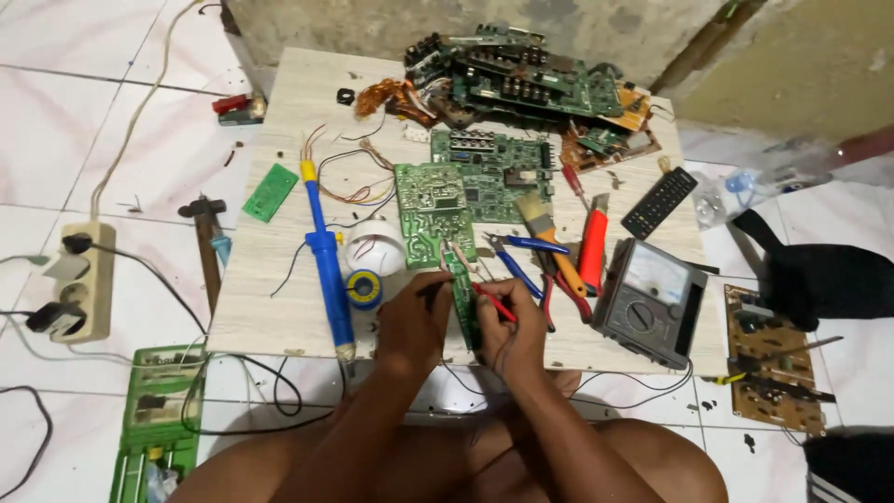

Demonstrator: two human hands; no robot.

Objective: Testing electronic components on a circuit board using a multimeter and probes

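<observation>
While your left hand [413,321] pinches a black probe against the narrow green strip board [463,296], your right hand [515,333] grips a red probe [494,304], its tip touching the same strip. That strip lies at the near edge of the low table [270,279], just in front of the larger green board [434,210]. Left of the strip sit a solder reel [365,289] and a blue solder sucker [328,256]; right of it lie pliers [521,265] and the grey multimeter [649,300]
</observation>
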